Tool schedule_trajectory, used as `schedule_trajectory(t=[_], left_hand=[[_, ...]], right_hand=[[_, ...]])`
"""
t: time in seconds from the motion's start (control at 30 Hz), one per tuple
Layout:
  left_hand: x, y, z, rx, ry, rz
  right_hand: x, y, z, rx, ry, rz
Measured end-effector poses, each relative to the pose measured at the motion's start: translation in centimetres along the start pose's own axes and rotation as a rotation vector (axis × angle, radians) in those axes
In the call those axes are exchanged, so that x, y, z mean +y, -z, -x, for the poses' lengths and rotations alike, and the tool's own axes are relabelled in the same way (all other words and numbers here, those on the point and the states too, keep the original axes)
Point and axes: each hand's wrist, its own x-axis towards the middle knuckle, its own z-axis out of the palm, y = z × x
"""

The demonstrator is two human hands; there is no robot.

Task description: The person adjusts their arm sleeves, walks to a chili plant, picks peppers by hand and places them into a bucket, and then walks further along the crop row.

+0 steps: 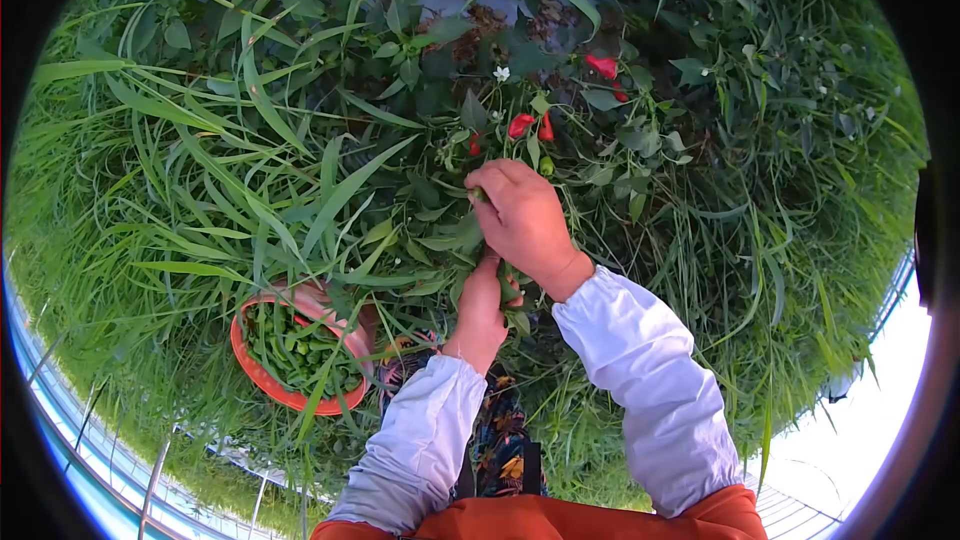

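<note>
Among the leaves of a pepper plant, my right hand (525, 220) has its fingers curled together, with a bit of green at the fingertips that is too small to name. Just below it, my left hand (480, 312) is closed at the stems and leaves, its fingers partly covered by foliage; what it holds is hidden. Red peppers (520, 126) hang a little above my right hand, and a small green pepper (546, 166) is close to its knuckles.
An orange-rimmed bucket (240, 345) holding many green peppers (300, 350) stands in the grass at lower left. Long grass blades (250, 200) cross the left side. More red peppers (602, 66) hang farther up. A white flower (501, 73) shows near the top.
</note>
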Motion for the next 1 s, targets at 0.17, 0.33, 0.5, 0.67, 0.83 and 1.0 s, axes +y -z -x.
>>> schedule_trajectory(t=[0.17,0.33,0.5,0.67,0.83,1.0], left_hand=[[0.8,-1.9,1.9,0.071,-0.048,-0.124],[1.1,-0.8,0.9,0.006,-0.042,-0.064],[0.5,-0.7,0.0,0.017,-0.218,-0.137],[2.9,-2.3,1.7,0.106,0.028,-0.069],[2.1,-1.4,1.0,0.052,0.029,0.007],[3.3,-2.5,2.1,0.062,0.057,0.068]], right_hand=[[-0.9,4.0,0.4,-0.117,-0.103,-0.195],[-1.8,4.5,-1.0,-0.282,-0.016,-0.253],[-5.0,4.9,-1.7,-0.758,-0.130,-0.872],[-1.9,1.5,-8.5,-0.212,-0.398,-0.713],[5.6,-7.1,-16.9,-0.040,-0.465,-0.407],[3.6,-8.4,-17.5,0.214,-0.264,-0.177]])
